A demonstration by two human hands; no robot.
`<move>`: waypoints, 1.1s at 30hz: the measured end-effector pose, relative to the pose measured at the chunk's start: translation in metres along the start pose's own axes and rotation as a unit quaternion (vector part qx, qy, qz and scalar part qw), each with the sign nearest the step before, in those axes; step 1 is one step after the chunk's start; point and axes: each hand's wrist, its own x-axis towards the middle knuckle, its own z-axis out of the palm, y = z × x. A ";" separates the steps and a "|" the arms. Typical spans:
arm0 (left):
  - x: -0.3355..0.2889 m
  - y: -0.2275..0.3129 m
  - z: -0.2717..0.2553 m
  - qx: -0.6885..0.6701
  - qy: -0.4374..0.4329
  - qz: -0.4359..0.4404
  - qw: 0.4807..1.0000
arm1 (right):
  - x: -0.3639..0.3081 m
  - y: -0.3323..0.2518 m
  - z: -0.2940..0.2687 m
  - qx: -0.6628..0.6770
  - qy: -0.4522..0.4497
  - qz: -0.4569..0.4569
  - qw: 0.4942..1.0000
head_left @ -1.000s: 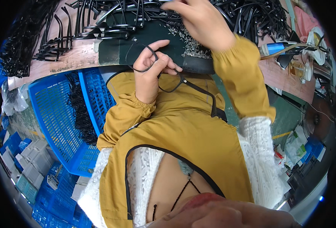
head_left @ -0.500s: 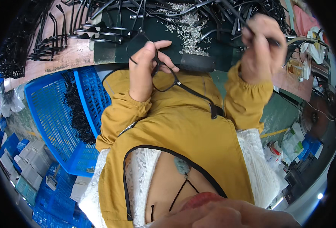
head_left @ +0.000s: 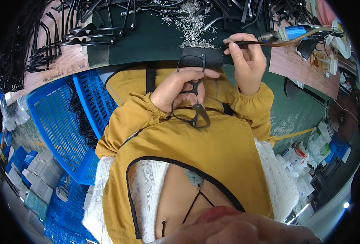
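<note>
My left hand (head_left: pixel 176 90), closed near my lap, grips a black eyeglass frame (head_left: pixel 180 115) by its middle. The frame's two rims stand one above the other, and a black temple arm (head_left: pixel 204 118) curves off its lower end. The upper rim overlaps a dark block (head_left: pixel 212 55) at the bench edge. My right hand (head_left: pixel 248 61) is raised to the right of the frame, apart from it. Its thumb and fingers pinch a slim black temple arm (head_left: pixel 245 42), held roughly level. Behind the block lies a pile of small silver screws (head_left: pixel 194 26).
A tool with a blue body (head_left: pixel 295 31) and a hose lies on the bench at right. Assembled black frames (head_left: pixel 91 35) line the left, and loose temple arms (head_left: pixel 245 10) lie at the back. A blue basket (head_left: pixel 52 110) with black parts stands below left.
The eyeglass frame has turned more upright in my left hand, which moved right and toward me. My right hand has come down and left with the temple arm, uncovering the blue-bodied tool.
</note>
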 end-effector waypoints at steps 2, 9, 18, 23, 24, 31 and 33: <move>-0.001 0.002 0.001 -0.017 -0.001 -0.002 1.000 | -0.004 0.001 0.005 0.086 -0.025 0.008 0.996; 0.003 0.006 0.001 -0.036 -0.015 -0.004 0.999 | -0.007 0.012 0.026 0.169 -0.038 0.083 0.981; 0.007 0.009 0.000 -0.016 -0.019 0.003 1.000 | 0.014 0.018 0.024 -0.072 -0.110 -0.124 0.984; 0.006 0.010 -0.002 -0.085 -0.011 -0.036 0.996 | 0.013 0.011 0.028 -0.035 -0.090 -0.081 0.992; 0.006 0.007 -0.001 -0.048 -0.007 -0.018 0.999 | 0.011 0.008 0.026 -0.053 -0.093 -0.102 0.989; 0.008 0.007 0.006 -0.084 0.013 -0.033 0.996 | 0.003 0.004 0.024 0.008 -0.095 0.073 0.993; 0.004 0.013 0.005 -0.054 0.006 -0.039 0.998 | 0.003 -0.001 0.019 0.009 -0.112 0.088 0.990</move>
